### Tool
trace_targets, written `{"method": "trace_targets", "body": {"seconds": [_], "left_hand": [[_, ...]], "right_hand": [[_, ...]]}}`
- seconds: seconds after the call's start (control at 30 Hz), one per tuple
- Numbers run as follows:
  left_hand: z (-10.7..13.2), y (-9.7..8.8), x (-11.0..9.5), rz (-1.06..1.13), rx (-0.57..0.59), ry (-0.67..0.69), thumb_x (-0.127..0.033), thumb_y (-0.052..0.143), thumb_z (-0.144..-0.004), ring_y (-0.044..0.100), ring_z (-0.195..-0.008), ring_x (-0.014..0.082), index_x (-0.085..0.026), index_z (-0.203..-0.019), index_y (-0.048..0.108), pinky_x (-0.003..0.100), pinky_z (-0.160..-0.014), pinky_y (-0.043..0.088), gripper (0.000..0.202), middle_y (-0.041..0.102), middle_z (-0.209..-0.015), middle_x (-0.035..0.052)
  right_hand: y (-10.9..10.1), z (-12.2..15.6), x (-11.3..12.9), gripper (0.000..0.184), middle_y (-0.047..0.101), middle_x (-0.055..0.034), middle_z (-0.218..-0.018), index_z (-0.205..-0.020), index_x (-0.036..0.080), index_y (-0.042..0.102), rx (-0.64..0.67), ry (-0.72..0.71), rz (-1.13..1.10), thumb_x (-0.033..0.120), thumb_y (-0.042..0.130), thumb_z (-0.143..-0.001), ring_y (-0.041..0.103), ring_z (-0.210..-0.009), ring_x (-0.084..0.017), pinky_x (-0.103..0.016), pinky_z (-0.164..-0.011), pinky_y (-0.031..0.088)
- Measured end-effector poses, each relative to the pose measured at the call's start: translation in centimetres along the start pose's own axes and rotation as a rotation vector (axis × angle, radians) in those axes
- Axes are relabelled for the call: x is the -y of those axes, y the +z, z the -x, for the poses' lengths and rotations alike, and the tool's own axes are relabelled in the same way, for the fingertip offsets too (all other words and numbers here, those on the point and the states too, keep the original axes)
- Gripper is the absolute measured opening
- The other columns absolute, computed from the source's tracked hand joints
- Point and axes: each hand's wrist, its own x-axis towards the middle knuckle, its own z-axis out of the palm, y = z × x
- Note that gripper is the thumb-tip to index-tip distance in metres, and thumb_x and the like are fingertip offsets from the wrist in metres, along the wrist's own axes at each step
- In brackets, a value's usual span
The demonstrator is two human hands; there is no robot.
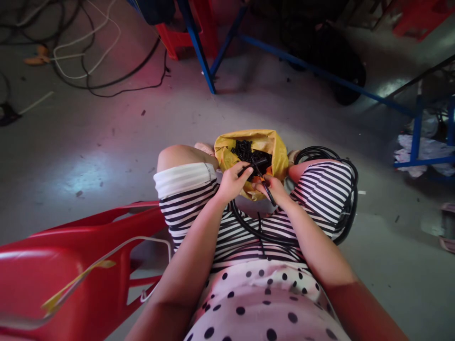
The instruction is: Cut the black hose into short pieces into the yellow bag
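My left hand (232,182) is closed around the end of a black corrugated tube (254,230), whose tip points right over the bag. From there the tube bends down across my lap to a coil (351,208) around my right thigh. In my right hand (276,189) is a cutter-like hand tool (269,193) with black and orange handles, its head close to the tube tip; its jaws are hard to make out. Below both hands, a yellow bag (281,158) stands open between my legs, with many short black tube pieces (243,150) in it.
A red plastic stool (46,265) is close on my left, with a white cable (142,238) over it. Blue table legs (199,45) and a crossbar (302,61) are ahead. Cables (117,83) lie on the floor at upper left; white wrapped material (408,151) is at right.
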Motion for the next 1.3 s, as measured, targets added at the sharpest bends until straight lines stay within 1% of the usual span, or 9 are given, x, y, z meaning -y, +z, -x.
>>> {"method": "trace_targets", "body": {"seconds": [0.13,0.37,0.83,0.97,1.17,1.3], "left_hand": [[-0.01,-0.02,-0.08,0.003,-0.007,-0.010,-0.047,0.057,-0.092,0.069,-0.093,0.0205,-0.015,-0.106,0.068,0.029,-0.084,0.051,0.036,0.075,-0.099,0.0068],[0.01,-0.04,-0.22,0.001,-0.025,-0.024,-0.046,0.057,-0.092,0.069,-0.094,0.0211,-0.016,-0.105,0.068,0.030,-0.086,0.052,0.035,0.075,-0.099,0.0070],[0.01,-0.09,-0.22,-0.025,-0.029,-0.017,-0.047,0.057,-0.092,0.070,-0.094,0.0207,-0.017,-0.104,0.068,0.030,-0.086,0.053,0.034,0.075,-0.100,0.0064],[0.02,-0.15,-0.23,-0.022,-0.013,-0.019,-0.047,0.057,-0.092,0.070,-0.093,0.0207,-0.017,-0.104,0.068,0.029,-0.085,0.052,0.034,0.075,-0.099,0.0062],[0.02,-0.30,-0.36,-0.028,0.015,-0.010,-0.045,0.056,-0.092,0.069,-0.094,0.0206,-0.018,-0.104,0.069,0.029,-0.086,0.051,0.033,0.075,-0.099,0.0054],[-0.03,-0.48,-0.34,-0.068,0.040,0.007,-0.043,0.055,-0.093,0.068,-0.091,0.0202,-0.018,-0.105,0.069,0.029,-0.084,0.051,0.032,0.075,-0.097,0.0045]], "right_hand": [[-0.11,0.04,0.19,0.026,0.059,0.0021,-0.070,-0.079,0.020,0.062,0.003,0.003,0.005,0.045,0.069,-0.076,0.054,-0.067,-0.014,-0.024,-0.063,0.038],[-0.06,-0.12,-0.18,0.028,0.064,0.0005,-0.073,-0.082,0.019,0.065,-0.004,-0.026,-0.020,0.047,0.068,-0.077,0.056,-0.069,-0.015,-0.024,-0.064,0.040],[-0.04,-0.12,-0.28,0.027,0.061,0.0012,-0.071,-0.081,0.019,0.064,-0.001,-0.033,-0.008,0.046,0.068,-0.077,0.054,-0.067,-0.015,-0.024,-0.062,0.039],[-0.17,-0.06,-0.11,0.026,0.062,0.0010,-0.072,-0.081,0.020,0.064,-0.003,-0.026,0.001,0.045,0.067,-0.077,0.055,-0.068,-0.015,-0.024,-0.063,0.039],[-0.28,-0.04,-0.09,0.031,0.064,0.0001,-0.074,-0.080,0.018,0.063,0.003,-0.040,-0.014,0.049,0.068,-0.078,0.055,-0.067,-0.015,-0.024,-0.062,0.039],[-0.40,0.14,0.06,0.037,0.063,0.0000,-0.068,-0.075,0.018,0.063,0.012,-0.035,0.006,0.054,0.067,-0.080,0.054,-0.064,-0.014,-0.024,-0.060,0.038]]}}
